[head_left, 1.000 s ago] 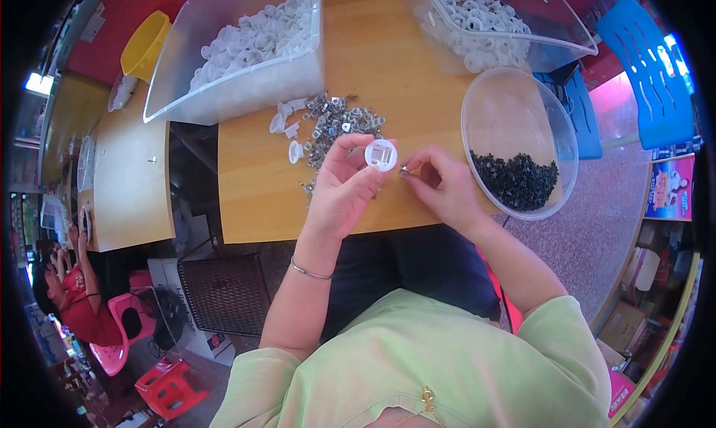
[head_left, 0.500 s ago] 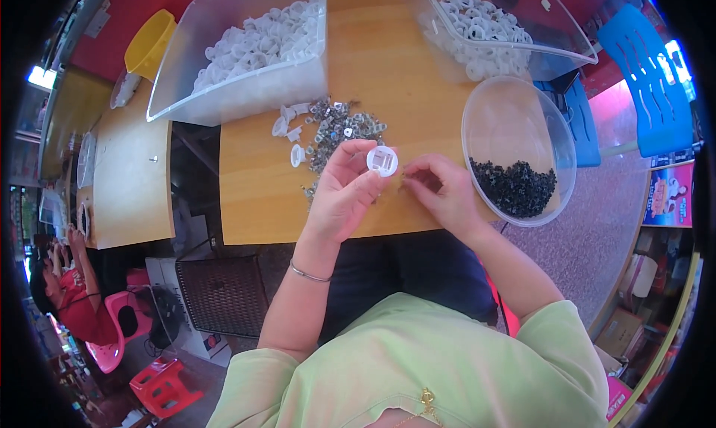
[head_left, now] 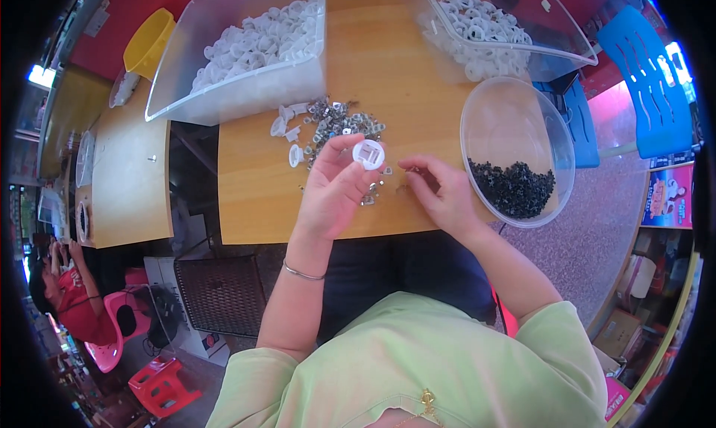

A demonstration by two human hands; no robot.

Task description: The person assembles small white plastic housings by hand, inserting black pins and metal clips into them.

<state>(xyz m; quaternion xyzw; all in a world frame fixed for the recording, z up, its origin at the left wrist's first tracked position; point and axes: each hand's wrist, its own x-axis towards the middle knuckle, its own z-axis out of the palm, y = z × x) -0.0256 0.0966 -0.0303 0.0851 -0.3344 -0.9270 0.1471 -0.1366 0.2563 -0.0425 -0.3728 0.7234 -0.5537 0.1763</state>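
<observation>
My left hand (head_left: 333, 191) pinches a round white plastic part (head_left: 368, 155) by its rim, thumb and fingers closed on it. Slots and raised walls show on the side turned up. To its right, my right hand (head_left: 446, 198) hovers over the table with thumb and forefinger drawn together; a tiny thing may be between them, too small to name. The two hands are apart. Behind and under my left hand spreads a pile of small metal pieces (head_left: 339, 122). Beside the pile lie several loose white plastic parts (head_left: 295, 156).
A clear bin (head_left: 239, 100) of white parts stands at the back left, another clear bin (head_left: 556, 64) at the back right. Right of my right hand, an oval clear tub (head_left: 477, 103) holds small black pieces (head_left: 514, 189). A person (head_left: 74, 301) sits at the far left.
My left hand has moved slightly left with the white part, away from my right hand. My right hand has barely moved, its fingers still together.
</observation>
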